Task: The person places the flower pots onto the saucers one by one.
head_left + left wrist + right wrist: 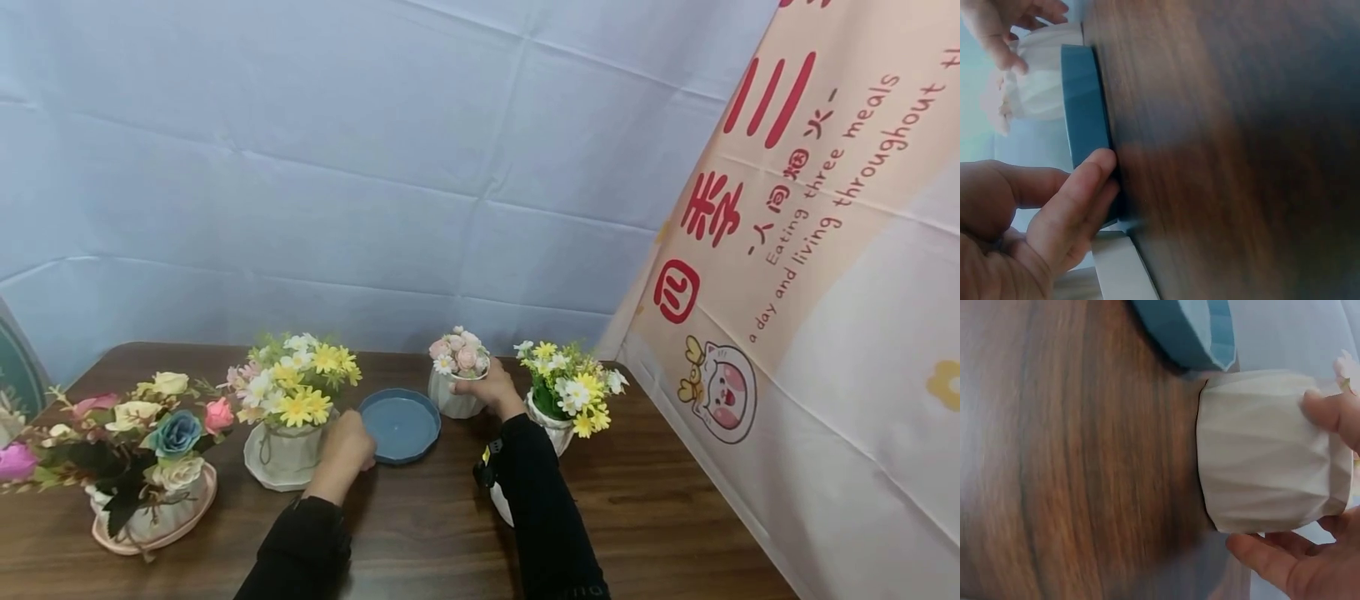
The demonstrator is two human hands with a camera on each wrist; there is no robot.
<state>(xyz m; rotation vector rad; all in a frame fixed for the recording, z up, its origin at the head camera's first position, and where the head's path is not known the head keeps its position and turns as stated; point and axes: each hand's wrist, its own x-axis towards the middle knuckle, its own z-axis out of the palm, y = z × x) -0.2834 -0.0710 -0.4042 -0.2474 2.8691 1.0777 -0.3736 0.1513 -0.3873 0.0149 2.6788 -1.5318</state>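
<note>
Two arms in black sleeves [540, 500] reach forward — the right arm [551, 517] farther out than the left arm [303, 542]. The left hand [347, 446] bends its fingers [1088, 181] close together; the right hand [495, 390] curves — thumb [1325, 411] well apart from the other fingers.

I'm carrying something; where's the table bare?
Bare brown wooden table: between black right sleeve and printed cloth; between the left sleeve and obscured white object, nearer than the round blue dish. Crowded: left hand, right hand, white flowerpots flank that dish.
</note>
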